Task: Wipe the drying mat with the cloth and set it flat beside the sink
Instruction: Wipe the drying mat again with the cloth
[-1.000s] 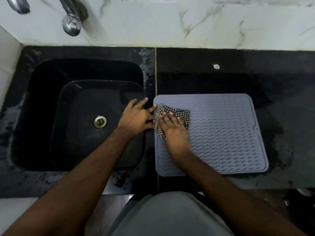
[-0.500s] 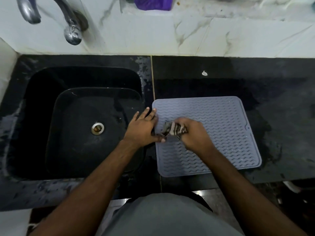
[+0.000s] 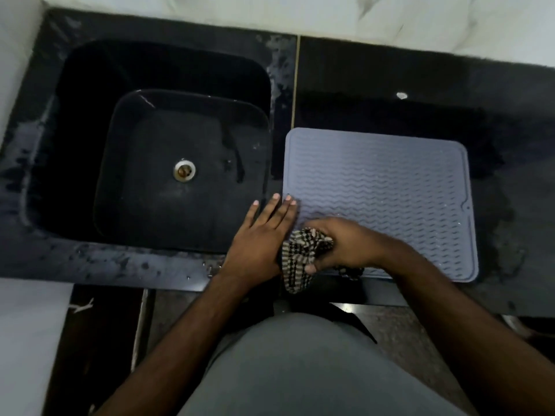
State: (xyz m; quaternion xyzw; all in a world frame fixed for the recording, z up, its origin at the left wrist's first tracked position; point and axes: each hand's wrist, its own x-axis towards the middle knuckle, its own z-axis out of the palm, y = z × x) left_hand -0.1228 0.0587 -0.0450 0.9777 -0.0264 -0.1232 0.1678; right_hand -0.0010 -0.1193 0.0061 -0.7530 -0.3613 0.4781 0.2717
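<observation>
Two task items on my list. Item one, drying mat [image 3: 390,187]: grey, ribbed in wavy lines with a raised border, lying flat on the black counter [image 3: 420,79] just to the right of the sink [image 3: 162,139]. Its long axis runs left to right, parallel to the counter's front edge; its left short edge faces the sink, and a small notch marks the right short edge. I judge it soft, light and floppy, probably rubbery and grippy when dry, slick where wet. I would take it by two corners or one long edge so it does not sag or fold. Item two, cloth [image 3: 300,259]: checked, limp, bunched at the mat's near-left corner, one end hanging over the counter front. Right hand [image 3: 345,244]: fingers curled round the cloth, grasping it against the mat. Left hand [image 3: 261,235]: flat, fingers straight, fingertips resting on the mat's left edge, seemingly pinning it against sliding. Wiping looks under way; the far-right area appears unreached.
</observation>
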